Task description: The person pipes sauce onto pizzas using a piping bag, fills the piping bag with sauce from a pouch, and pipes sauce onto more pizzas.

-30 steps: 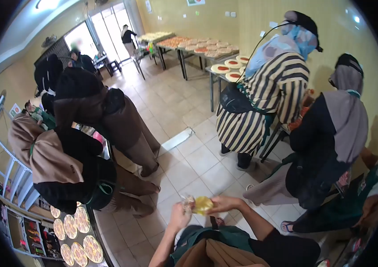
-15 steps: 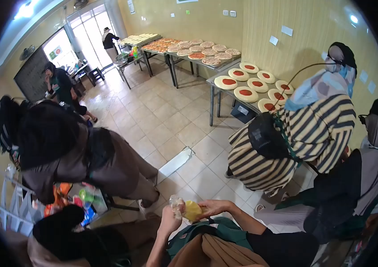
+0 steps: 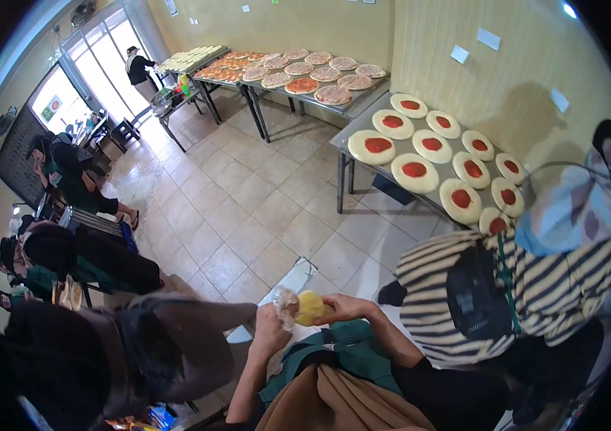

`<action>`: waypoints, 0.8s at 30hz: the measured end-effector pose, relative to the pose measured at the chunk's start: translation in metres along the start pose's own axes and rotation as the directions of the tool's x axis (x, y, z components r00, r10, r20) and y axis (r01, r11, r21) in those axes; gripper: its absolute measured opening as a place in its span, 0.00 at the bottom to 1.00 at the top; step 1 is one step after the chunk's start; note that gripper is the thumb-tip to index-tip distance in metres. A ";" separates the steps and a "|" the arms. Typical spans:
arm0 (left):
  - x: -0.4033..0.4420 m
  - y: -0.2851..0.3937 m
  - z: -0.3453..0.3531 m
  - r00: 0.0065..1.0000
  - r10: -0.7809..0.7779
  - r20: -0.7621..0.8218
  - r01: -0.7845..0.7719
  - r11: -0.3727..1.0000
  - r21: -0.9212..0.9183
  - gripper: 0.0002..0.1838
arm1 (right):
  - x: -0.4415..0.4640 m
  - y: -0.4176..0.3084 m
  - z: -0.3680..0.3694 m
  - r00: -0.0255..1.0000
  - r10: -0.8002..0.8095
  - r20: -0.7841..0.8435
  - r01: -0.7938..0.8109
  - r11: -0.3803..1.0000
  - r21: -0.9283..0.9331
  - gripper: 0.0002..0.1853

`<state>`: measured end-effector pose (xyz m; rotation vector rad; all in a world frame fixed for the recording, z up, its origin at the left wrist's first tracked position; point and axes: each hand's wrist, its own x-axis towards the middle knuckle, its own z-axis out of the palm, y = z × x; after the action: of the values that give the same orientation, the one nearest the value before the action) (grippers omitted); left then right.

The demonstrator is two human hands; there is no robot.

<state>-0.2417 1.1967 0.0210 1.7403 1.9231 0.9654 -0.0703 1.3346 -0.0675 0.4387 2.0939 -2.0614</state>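
Observation:
In front of my body, my left hand (image 3: 271, 329) is closed around a crumpled piece of clear plastic (image 3: 286, 305). My right hand (image 3: 345, 307) grips a rounded, pale yellow object (image 3: 310, 308) by its right side. The two held things meet or overlap between my hands. Their exact kinds are too small to make out. Beneath them, my green apron (image 3: 305, 366) and brown cloth cover my front.
To the right stands a metal table (image 3: 341, 147) with several dough rounds topped with red sauce. A person in a striped top (image 3: 449, 294) bends beside it. Another table (image 3: 363, 104) bears topped pizzas. Close on my left is a person in dark clothes (image 3: 169, 345).
My view has turned right and come nearer the sauced dough. The near-left person now stands lower in view. Both hands still hold the plastic and the yellow object, drawn closer together.

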 end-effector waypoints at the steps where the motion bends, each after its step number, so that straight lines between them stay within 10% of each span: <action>1: 0.020 0.001 -0.015 0.998 -0.061 -0.029 0.062 0.998 0.019 0.06 | 0.021 -0.008 -0.019 0.999 -0.023 0.037 0.023 1.000 -0.008 0.27; 9: 0.134 -0.068 -0.071 0.855 -0.318 -0.410 0.246 0.944 -0.218 0.19 | 0.193 -0.084 -0.149 0.910 -0.175 0.376 0.200 0.979 -0.028 0.32; 15: 0.239 -0.135 -0.107 0.850 -0.407 -0.333 0.306 0.898 -0.317 0.17 | 0.302 -0.085 -0.214 0.895 -0.037 0.444 0.091 0.991 -0.101 0.38; 21: 0.385 -0.204 -0.162 0.968 -0.200 -0.151 0.188 0.978 -0.087 0.07 | 0.378 -0.147 -0.300 0.918 -0.395 0.032 0.390 0.915 0.105 0.52; 24: 0.469 -0.233 -0.184 0.999 0.029 0.027 -0.033 0.990 0.140 0.06 | 0.406 -0.186 -0.352 0.814 -0.537 -0.220 0.524 0.843 -0.118 0.56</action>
<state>-0.6118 1.6076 0.0661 1.8559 1.9961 0.8326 -0.4837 1.7213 -0.0120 0.0989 2.6579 -2.3244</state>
